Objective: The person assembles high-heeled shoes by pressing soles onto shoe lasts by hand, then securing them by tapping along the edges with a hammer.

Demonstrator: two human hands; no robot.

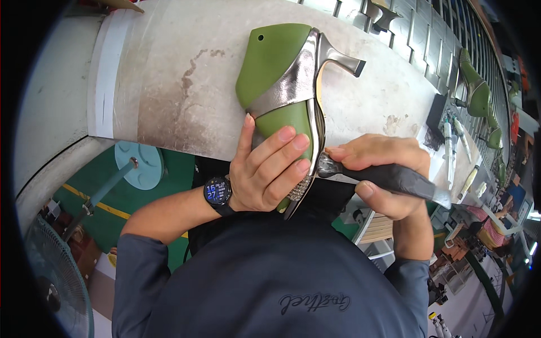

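Our left grip (pixel 262 174) is clasped over the forefoot of a metallic silver high-heeled sandal (pixel 296 76) fitted on an olive-green plastic shoe last (pixel 276 62); our right grip (pixel 389 149) is wrapped round a dark grey, tapered tool (pixel 389 179), its knobby end at the edge of the sole, though we cannot tell whether the two touch.

Starting from the left, we have a grey fan with a round wire cage (pixel 62 287), then a brown box-shaped container (pixel 83 253) whose contents we cannot make out, and a pale blue disc-shaped base (pixel 141 166) with a pole, above a green floor (pixel 127 205) marked by a yellow line (pixel 107 207). Our left wrist wears a black, round-faced smartwatch (pixel 217 190) that shows large white and blue digits with smaller markings beside them.

Next, the sandal reaches over the near edge of a pale, brown-stained tabletop (pixel 191 112), its heel pointing rightward and its glittering studded band (pixel 300 188) close to our body. Raised cursive lettering (pixel 315 301) crosses the chest of our dark grey shirt (pixel 242 270).

Further right, slender white tubes (pixel 449 152) lie near the slatted metal conveyor (pixel 417 39), and another green last (pixel 479 98) sits beyond them.
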